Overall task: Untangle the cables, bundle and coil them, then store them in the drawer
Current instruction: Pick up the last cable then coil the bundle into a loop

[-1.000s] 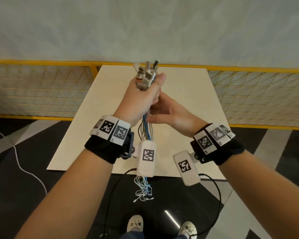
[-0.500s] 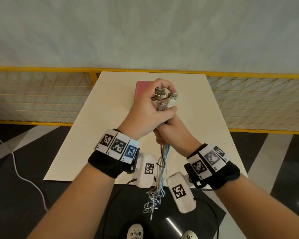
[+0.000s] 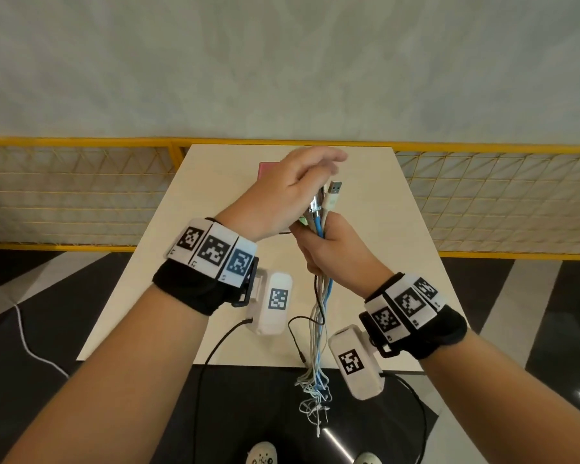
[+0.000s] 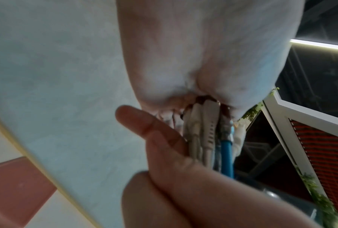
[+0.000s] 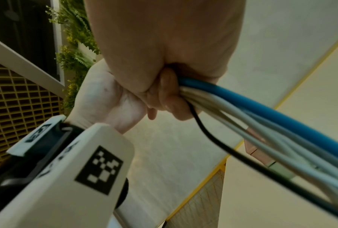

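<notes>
A bundle of white, blue and black cables hangs in front of me, its loose ends dangling below the table edge. My right hand grips the bundle just under the plugs, fingers curled round it; the right wrist view shows the cables running out of that fist. The plug ends stick up above it, a USB plug showing clearly. My left hand lies over the plugs with its fingers stretched out to the right. In the left wrist view the plugs run up against its palm.
A cream table stands ahead with a pink box near its far edge. A yellow mesh fence runs behind it, against a pale wall. A white cord lies on the dark floor at the left.
Both hands have come down and toward me with the bundle. My left hand, which was fisted round the plugs, has loosened with its fingers stretched out. The right hand's grip now sits just under the plugs.
</notes>
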Motion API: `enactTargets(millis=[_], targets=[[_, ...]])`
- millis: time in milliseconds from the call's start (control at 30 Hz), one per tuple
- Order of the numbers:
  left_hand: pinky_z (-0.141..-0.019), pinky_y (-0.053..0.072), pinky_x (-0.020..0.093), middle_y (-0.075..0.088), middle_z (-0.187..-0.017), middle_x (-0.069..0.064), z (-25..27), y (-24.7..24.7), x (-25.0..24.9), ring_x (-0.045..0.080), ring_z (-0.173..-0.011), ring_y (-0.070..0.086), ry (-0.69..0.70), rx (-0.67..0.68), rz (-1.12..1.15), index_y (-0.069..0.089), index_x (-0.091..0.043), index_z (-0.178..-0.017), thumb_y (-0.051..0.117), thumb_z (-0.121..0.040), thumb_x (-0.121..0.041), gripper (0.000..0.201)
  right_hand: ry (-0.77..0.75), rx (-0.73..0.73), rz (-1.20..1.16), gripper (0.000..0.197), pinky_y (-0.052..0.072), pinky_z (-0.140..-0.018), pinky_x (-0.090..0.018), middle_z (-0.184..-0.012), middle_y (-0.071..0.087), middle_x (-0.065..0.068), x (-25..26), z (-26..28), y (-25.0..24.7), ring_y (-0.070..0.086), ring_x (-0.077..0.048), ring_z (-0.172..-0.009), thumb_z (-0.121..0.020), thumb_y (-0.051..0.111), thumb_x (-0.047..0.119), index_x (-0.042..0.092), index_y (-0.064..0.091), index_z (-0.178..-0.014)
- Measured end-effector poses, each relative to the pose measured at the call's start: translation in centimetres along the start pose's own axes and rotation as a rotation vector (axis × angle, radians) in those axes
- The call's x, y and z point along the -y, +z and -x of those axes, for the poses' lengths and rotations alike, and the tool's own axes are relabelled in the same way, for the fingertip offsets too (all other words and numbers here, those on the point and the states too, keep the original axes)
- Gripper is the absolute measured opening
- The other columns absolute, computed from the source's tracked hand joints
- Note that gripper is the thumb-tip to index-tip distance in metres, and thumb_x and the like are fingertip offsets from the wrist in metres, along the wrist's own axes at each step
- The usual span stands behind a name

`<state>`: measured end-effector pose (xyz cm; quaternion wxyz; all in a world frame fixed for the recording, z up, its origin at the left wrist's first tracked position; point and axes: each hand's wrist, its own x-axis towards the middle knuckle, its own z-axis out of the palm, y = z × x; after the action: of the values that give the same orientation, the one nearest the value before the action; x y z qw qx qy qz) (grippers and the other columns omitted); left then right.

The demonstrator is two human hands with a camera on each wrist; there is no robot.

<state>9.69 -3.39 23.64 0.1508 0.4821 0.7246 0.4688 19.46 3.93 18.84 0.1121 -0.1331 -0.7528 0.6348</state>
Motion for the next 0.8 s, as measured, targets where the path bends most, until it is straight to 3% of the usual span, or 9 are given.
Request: enactTargets(millis=[67,167,267,367,467,533,600,733,800], targets=[[-0.091,0.041,0.012,0.063,-0.107,-0.008,-0.2,-0.2,-0.3,0.000,-0.107,0.057,-0.004,0.071,-0.090,0.069,-0.020,-0.108,0.039,-0.100,-0.026,0.032,0.002,-0.002,0.016,0.041,0.028,-0.042,-0.024,-0.049,0.030,0.000,0.1,0.1,-0.4,0.023,-0.012,-0.040,-0.098,0.046,0.017,0.015,0.035,-0.058],[-0.067,0.040,0.009,0.060,-0.101,0.009,-0.5,-0.2,-1.0,-0.001,-0.082,0.056,0.072,0.086,-0.188,0.068,-0.008,-0.098,0.043,-0.101,-0.036,0.038,0.027,-0.044,-0.027,0.046,0.030,-0.043,-0.024,-0.047,0.033,0.004,0.4,0.2,-1.0,0.025,-0.010,-0.039,-0.097,0.047,0.013,0.023,0.046,-0.052],[-0.075,0.040,0.016,0.057,-0.091,0.000,-0.7,0.9,-1.4,0.005,-0.084,0.055,0.227,0.076,-0.231,0.069,-0.012,-0.092,0.059,-0.084,-0.054,0.044,0.049,-0.113,-0.079,0.035,0.027,-0.044,-0.025,-0.039,0.033,0.013,0.6,-0.2,-1.6,0.026,-0.006,-0.037,-0.091,0.038,0.000,0.016,0.039,-0.060],[-0.069,0.033,0.011,0.044,-0.082,-0.007,-1.3,2.0,-1.2,0.003,-0.075,0.048,0.268,0.030,-0.286,0.063,-0.016,-0.078,0.068,-0.086,-0.037,0.023,0.031,-0.129,-0.028,0.032,0.029,-0.043,-0.025,-0.039,0.033,0.011,0.8,-0.3,-1.9,0.027,-0.007,-0.036,-0.086,0.032,-0.004,0.014,0.034,-0.060],[-0.075,0.038,0.015,0.053,-0.089,-0.001,-1.6,2.4,-1.3,0.008,-0.080,0.054,0.302,-0.015,-0.209,0.064,-0.016,-0.084,0.057,-0.088,-0.018,0.008,0.028,-0.100,-0.028,0.031,0.030,-0.042,-0.025,-0.045,0.030,0.001,1.0,-0.1,-2.2,0.025,-0.012,-0.039,-0.083,0.034,-0.008,0.013,0.034,-0.059],[-0.075,0.039,0.016,0.057,-0.090,-0.001,-1.8,2.4,-1.5,0.009,-0.080,0.054,0.285,-0.001,-0.188,0.068,-0.015,-0.091,0.053,-0.087,-0.010,0.016,0.033,-0.091,-0.041,0.030,0.030,-0.042,-0.025,-0.047,0.028,-0.001,1.2,-0.2,-2.5,0.024,-0.013,-0.042,-0.082,0.036,-0.008,0.013,0.035,-0.060],[-0.073,0.037,0.012,0.054,-0.086,-0.006,-1.9,2.4,-1.8,0.007,-0.077,0.052,0.267,0.057,-0.182,0.065,-0.013,-0.081,0.049,-0.088,-0.009,0.018,0.032,-0.103,-0.041,0.029,0.031,-0.043,-0.026,-0.045,0.029,0.001,1.2,-0.3,-2.8,0.026,-0.012,-0.040,-0.081,0.038,-0.008,0.012,0.037,-0.060],[-0.088,0.034,0.019,0.052,-0.084,-0.002,-2.6,2.7,-2.2,0.015,-0.091,0.047,0.274,0.103,-0.276,0.058,-0.010,-0.070,0.043,-0.098,-0.023,0.034,0.028,-0.134,-0.057,0.021,0.034,-0.045,-0.029,-0.044,0.033,0.003,1.4,-0.4,-3.0,0.031,-0.009,-0.038,-0.081,0.041,-0.006,0.009,0.043,-0.067],[-0.088,0.037,0.019,0.048,-0.091,0.001,-2.8,2.8,-2.3,0.012,-0.090,0.051,0.268,0.064,-0.212,0.061,-0.009,-0.071,0.045,-0.101,-0.023,0.037,0.021,-0.146,-0.092,0.021,0.036,-0.045,-0.028,-0.043,0.034,0.006,1.5,-0.5,-2.9,0.031,-0.009,-0.038,-0.082,0.042,-0.006,0.009,0.044,-0.068]])
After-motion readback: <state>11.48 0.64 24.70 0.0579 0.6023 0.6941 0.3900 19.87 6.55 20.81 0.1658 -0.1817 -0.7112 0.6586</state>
